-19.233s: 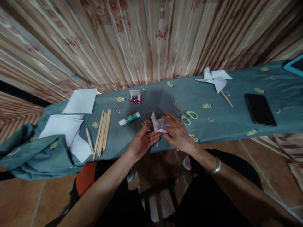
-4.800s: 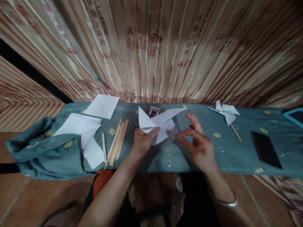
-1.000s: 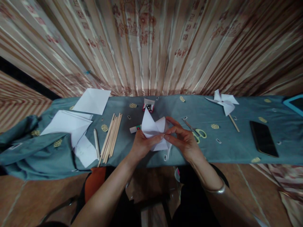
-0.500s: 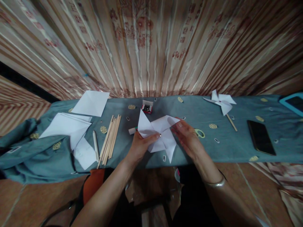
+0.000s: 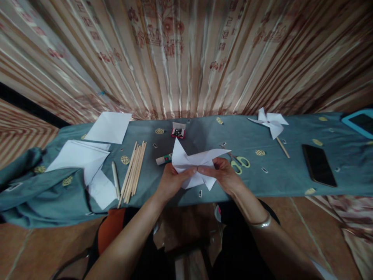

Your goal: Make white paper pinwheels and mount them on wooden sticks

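A white paper pinwheel (image 5: pixel 194 159) is held between both hands above the cloth. My left hand (image 5: pixel 172 179) grips its left side, the thumb pressed near the centre. My right hand (image 5: pixel 225 175) is closed on the right side, its thumb meeting the left thumb at the middle. Both thumbs cover the centre, and the fingers under the paper are hidden. A glue stick (image 5: pixel 163 159) lies just beyond my left hand, partly behind the paper. Scissors with pale green handles (image 5: pixel 240 164) lie beside my right hand.
A small red box of pins (image 5: pixel 178 131) stands behind the pinwheel. Wooden sticks (image 5: pixel 134 171), a white pen-like thing (image 5: pixel 115 179) and paper sheets (image 5: pixel 109 126) lie left. A second pinwheel on a stick (image 5: pixel 271 122), a phone (image 5: pixel 319 165) and a blue-framed device (image 5: pixel 359 122) lie right.
My right hand has moved in from the paper's right edge to the centre, its thumb now beside the left one. The pinwheel has tilted, and the shiny pin head is covered.
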A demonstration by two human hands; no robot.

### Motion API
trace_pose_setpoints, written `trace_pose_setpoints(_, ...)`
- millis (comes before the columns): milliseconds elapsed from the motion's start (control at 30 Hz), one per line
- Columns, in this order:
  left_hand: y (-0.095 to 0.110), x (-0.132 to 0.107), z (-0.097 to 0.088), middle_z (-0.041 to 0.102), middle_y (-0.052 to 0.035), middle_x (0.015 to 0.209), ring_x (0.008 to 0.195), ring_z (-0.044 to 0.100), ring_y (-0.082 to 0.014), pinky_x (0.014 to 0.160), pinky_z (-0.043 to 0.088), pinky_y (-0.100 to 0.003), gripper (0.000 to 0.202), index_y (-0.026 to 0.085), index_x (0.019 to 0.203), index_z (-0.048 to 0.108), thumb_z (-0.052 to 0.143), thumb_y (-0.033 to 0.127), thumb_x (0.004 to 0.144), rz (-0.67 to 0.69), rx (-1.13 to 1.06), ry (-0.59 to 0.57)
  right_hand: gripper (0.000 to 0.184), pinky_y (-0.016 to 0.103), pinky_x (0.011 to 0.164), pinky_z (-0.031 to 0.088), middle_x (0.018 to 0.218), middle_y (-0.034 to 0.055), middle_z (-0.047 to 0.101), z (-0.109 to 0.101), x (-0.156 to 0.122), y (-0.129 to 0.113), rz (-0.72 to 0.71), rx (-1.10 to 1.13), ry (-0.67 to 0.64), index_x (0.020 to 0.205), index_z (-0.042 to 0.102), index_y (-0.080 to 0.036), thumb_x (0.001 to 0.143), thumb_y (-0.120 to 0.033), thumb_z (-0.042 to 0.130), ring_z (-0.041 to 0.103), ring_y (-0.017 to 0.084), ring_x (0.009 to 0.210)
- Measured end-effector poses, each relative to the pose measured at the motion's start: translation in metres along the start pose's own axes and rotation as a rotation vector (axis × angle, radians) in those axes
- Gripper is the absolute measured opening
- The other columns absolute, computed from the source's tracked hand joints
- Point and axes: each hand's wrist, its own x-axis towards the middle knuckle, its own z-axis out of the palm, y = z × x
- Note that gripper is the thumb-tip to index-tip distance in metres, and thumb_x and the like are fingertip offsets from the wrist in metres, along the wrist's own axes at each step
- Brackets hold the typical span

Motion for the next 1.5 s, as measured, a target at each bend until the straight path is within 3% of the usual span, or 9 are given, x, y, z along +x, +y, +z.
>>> trace_pose_setpoints(167,0.002,0.001,-0.001,0.076,-0.0070,0.077,0.072,0.068,-0.0211,0.069,0.054,-0.030,0.028,0.015,0.078,0.076,0.083,0.035,0.060,0.027,0.074,-0.029,0.028,0.031,0.061,0.055,0.073,-0.0007,0.075,-0.001,0.002,0.004,-0.025,-0.040,0.017,0.074,0.078,-0.022,0.052,-0.034,0.089,0.066,0.017,0.060)
trace_pose_setpoints(400,0.001,0.003,-0.002,0.075,-0.0035,0.070,0.063,0.065,-0.0181,0.063,0.052,-0.027,0.025,0.016,0.072,0.076,0.086,0.031,0.055,0.007,0.103,0.027,0.029,0.032,0.066,0.057,0.076,-0.0017,0.076,0.002,0.005,0.009,-0.036,-0.021,0.036,0.075,0.078,-0.023,0.051,-0.035,0.089,0.068,0.018,0.064)
trace_pose_setpoints(833,-0.004,0.008,-0.004,0.074,-0.0071,0.070,0.065,0.065,-0.0198,0.065,0.052,-0.030,0.034,0.012,0.071,0.075,0.084,0.039,0.052,-0.003,0.118,0.053,0.034,0.034,0.072,0.057,0.079,0.0023,0.077,0.005,0.011,0.016,-0.093,-0.038,0.037,0.074,0.078,-0.020,0.049,-0.041,0.089,0.069,0.020,0.070)
trace_pose_setpoints(1033,-0.011,0.010,-0.007,0.076,-0.0078,0.078,0.067,0.065,-0.0195,0.065,0.052,-0.029,0.031,0.012,0.079,0.076,0.078,0.036,0.060,0.032,0.149,0.089,0.034,0.030,0.062,0.054,0.071,0.0011,0.075,0.006,0.013,0.022,-0.037,0.004,0.061,0.071,0.076,-0.018,0.048,-0.041,0.089,0.066,0.017,0.060)
trace_pose_setpoints(1267,-0.015,0.011,-0.008,0.071,-0.0045,0.065,0.057,0.058,-0.0154,0.056,0.046,-0.025,0.025,0.012,0.067,0.073,0.077,0.034,0.056,0.013,0.185,0.145,0.035,0.025,0.050,0.043,0.059,-0.0018,0.067,0.006,0.013,0.026,-0.040,0.030,0.064,0.065,0.069,-0.016,0.047,-0.039,0.088,0.055,0.012,0.051)
trace_pose_setpoints(1500,-0.015,0.012,-0.008,0.065,-0.0022,0.057,0.053,0.051,-0.0131,0.051,0.039,-0.024,0.024,0.012,0.060,0.070,0.076,0.034,0.054,-0.004,0.216,0.160,0.029,0.023,0.050,0.039,0.057,-0.0041,0.063,0.005,0.013,0.028,-0.057,0.014,0.064,0.064,0.067,-0.017,0.050,-0.034,0.085,0.051,0.010,0.051)
